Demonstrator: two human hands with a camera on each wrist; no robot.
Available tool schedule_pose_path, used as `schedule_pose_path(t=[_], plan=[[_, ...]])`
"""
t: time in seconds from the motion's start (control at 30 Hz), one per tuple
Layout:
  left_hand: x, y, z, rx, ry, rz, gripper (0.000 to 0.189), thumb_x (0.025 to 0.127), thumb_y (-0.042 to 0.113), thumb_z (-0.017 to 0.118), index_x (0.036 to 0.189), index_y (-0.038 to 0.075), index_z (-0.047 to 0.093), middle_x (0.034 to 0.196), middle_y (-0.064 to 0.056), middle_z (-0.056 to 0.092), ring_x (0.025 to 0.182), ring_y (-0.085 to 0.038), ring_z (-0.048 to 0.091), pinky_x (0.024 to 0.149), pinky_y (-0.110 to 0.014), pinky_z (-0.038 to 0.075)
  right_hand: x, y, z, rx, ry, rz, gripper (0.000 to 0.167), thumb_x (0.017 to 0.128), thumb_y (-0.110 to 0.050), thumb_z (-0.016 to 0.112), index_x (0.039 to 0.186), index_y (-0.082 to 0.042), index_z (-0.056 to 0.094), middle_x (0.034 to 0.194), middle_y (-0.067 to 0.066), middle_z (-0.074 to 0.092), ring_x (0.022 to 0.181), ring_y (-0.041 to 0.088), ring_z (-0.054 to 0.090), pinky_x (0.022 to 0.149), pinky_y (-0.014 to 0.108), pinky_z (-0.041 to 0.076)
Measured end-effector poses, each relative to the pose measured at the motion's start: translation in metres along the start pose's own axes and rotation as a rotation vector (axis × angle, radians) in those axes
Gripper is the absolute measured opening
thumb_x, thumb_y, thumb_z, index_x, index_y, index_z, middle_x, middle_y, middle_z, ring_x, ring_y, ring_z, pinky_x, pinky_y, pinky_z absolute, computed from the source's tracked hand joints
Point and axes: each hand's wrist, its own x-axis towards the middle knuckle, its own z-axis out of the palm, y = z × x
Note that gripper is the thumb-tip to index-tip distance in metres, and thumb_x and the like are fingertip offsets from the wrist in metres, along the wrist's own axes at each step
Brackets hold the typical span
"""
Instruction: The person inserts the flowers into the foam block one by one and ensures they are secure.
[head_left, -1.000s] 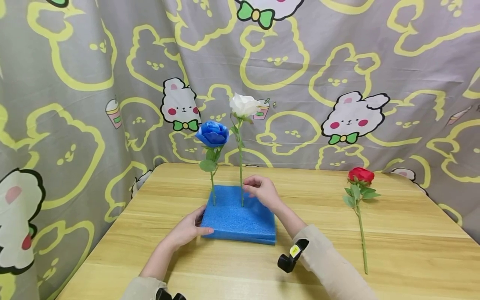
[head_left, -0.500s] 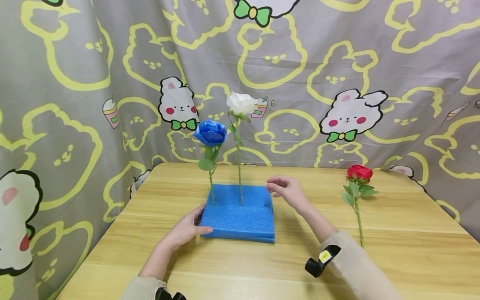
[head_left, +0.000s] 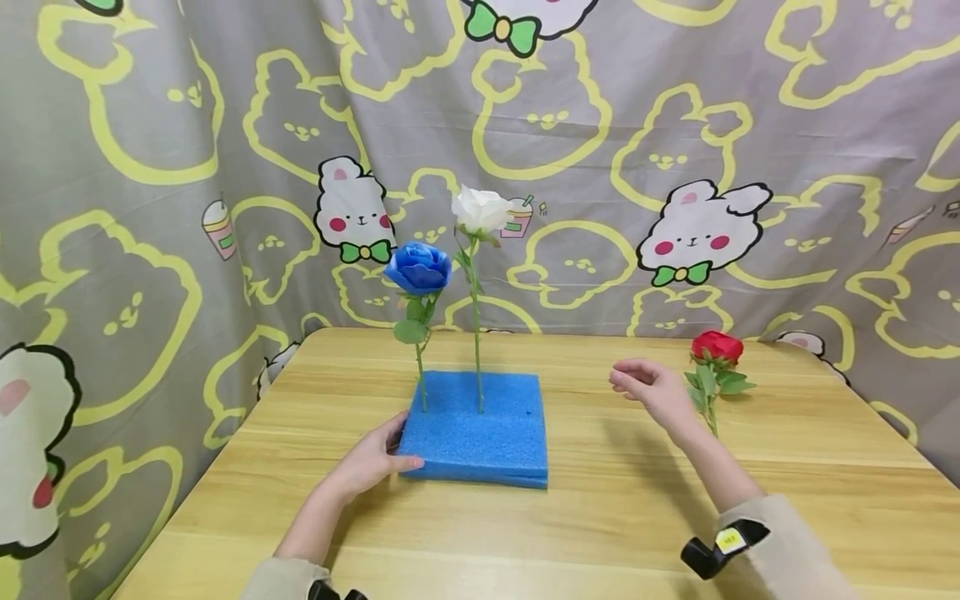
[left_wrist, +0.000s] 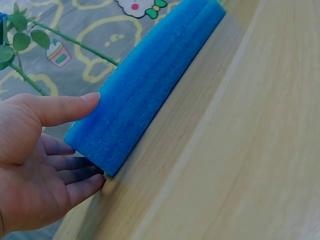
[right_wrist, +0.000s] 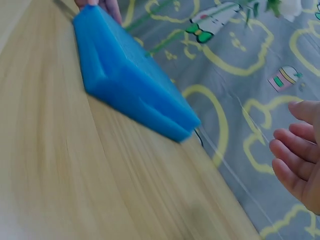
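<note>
A blue foam block lies on the table, and my left hand grips its near left corner. In the left wrist view the thumb presses one face while the fingers bend around the end. A blue rose and a taller white rose stand upright with their stems in the block. A small dark hole shows at its right. My right hand, fingers loosely bent and holding nothing, hovers between the block and a red rose lying on the table. Its forearm hides the lower stem.
The wooden table reaches back to a patterned grey curtain, which also runs along the left side. A black wrist camera is strapped over the right sleeve.
My right hand has moved away from beside the white rose's stem, rightward past the block towards the red rose. The left hand has kept its hold on the block.
</note>
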Motion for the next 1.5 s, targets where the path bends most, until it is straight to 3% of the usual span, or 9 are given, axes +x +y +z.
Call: schedule_pose_path(t=[0.3, 0.4, 0.63, 0.73, 0.87, 0.97, 1.13, 1.3, 1.5], plan=[[0.0, 0.0, -0.001, 0.014, 0.0, 0.007, 0.09, 0.078, 0.02, 0.074, 0.144, -0.008, 0.019, 0.148, -0.026, 0.02, 0.135, -0.039, 0.021, 0.108, -0.05, 0.019, -0.018, 0.02, -0.036, -0.002, 0.075, 0.007, 0.045, 0.091, -0.023, 0.061, 0.119, 0.012, 0.051, 0.084, -0.012, 0.066, 0.077, 0.004, 0.064, 0.069, 0.022, 0.053], [0.001, 0.001, -0.001, 0.016, -0.011, 0.013, 0.091, 0.078, 0.02, 0.074, 0.144, -0.008, 0.018, 0.148, -0.025, 0.019, 0.136, -0.038, 0.019, 0.109, -0.049, 0.018, -0.026, 0.026, -0.047, 0.007, 0.086, 0.011, 0.04, 0.091, -0.02, 0.06, 0.117, 0.009, 0.052, 0.084, -0.015, 0.066, 0.077, 0.002, 0.064, 0.067, 0.021, 0.053], [0.001, 0.003, -0.001, -0.001, -0.035, 0.011, 0.093, 0.078, 0.019, 0.074, 0.145, -0.008, 0.014, 0.15, -0.024, 0.015, 0.136, -0.037, 0.016, 0.109, -0.049, 0.016, -0.037, 0.04, -0.069, 0.008, 0.139, 0.03, 0.021, 0.092, -0.018, 0.059, 0.108, -0.005, 0.06, 0.084, -0.014, 0.067, 0.077, 0.001, 0.064, 0.064, 0.019, 0.052], [0.001, 0.004, -0.001, -0.02, -0.048, 0.02, 0.095, 0.079, 0.018, 0.074, 0.145, -0.008, 0.011, 0.151, -0.024, 0.012, 0.137, -0.036, 0.013, 0.109, -0.049, 0.015, -0.041, 0.044, -0.078, -0.003, 0.159, 0.038, 0.012, 0.091, -0.018, 0.06, 0.102, -0.018, 0.063, 0.084, -0.015, 0.067, 0.077, -0.001, 0.063, 0.063, 0.018, 0.052], [0.0, 0.005, -0.001, -0.03, -0.052, 0.022, 0.096, 0.079, 0.017, 0.074, 0.145, -0.007, 0.008, 0.151, -0.023, 0.009, 0.138, -0.036, 0.011, 0.11, -0.049, 0.014, -0.047, 0.05, -0.088, -0.009, 0.157, 0.034, 0.012, 0.091, -0.018, 0.06, 0.098, -0.028, 0.063, 0.084, -0.02, 0.065, 0.077, -0.002, 0.063, 0.064, 0.017, 0.052], [0.0, 0.005, -0.001, -0.025, -0.052, 0.02, 0.097, 0.079, 0.018, 0.074, 0.145, -0.007, 0.008, 0.151, -0.023, 0.009, 0.138, -0.036, 0.011, 0.11, -0.049, 0.013, -0.05, 0.055, -0.094, -0.031, 0.163, 0.059, 0.013, 0.091, -0.018, 0.06, 0.103, -0.014, 0.064, 0.084, -0.021, 0.064, 0.076, -0.003, 0.062, 0.063, 0.017, 0.052], [-0.001, 0.003, -0.001, -0.016, -0.047, 0.018, 0.097, 0.078, 0.019, 0.074, 0.145, -0.008, 0.009, 0.151, -0.024, 0.01, 0.137, -0.036, 0.011, 0.109, -0.05, 0.014, -0.057, 0.064, -0.103, -0.121, 0.156, 0.114, 0.038, 0.092, -0.023, 0.059, 0.111, 0.01, 0.056, 0.082, -0.025, 0.061, 0.074, -0.005, 0.06, 0.062, 0.017, 0.052], [-0.001, 0.001, -0.001, -0.011, -0.037, 0.009, 0.096, 0.078, 0.019, 0.074, 0.145, -0.008, 0.01, 0.151, -0.024, 0.012, 0.137, -0.037, 0.013, 0.109, -0.05, 0.014, -0.063, 0.068, -0.11, -0.17, 0.118, 0.167, 0.051, 0.092, -0.028, 0.058, 0.116, 0.015, 0.049, 0.082, -0.03, 0.057, 0.073, -0.006, 0.059, 0.062, 0.02, 0.053], [0.0, 0.0, 0.0, -0.027, -0.034, 0.012, 0.093, 0.079, 0.017, 0.073, 0.144, -0.01, 0.011, 0.149, -0.026, 0.013, 0.136, -0.039, 0.015, 0.109, -0.051, 0.015, -0.066, 0.079, -0.115, -0.15, 0.051, 0.289, 0.06, 0.092, -0.03, 0.058, 0.125, 0.018, 0.041, 0.087, -0.002, 0.069, 0.072, 0.003, 0.063, 0.063, 0.027, 0.054]])
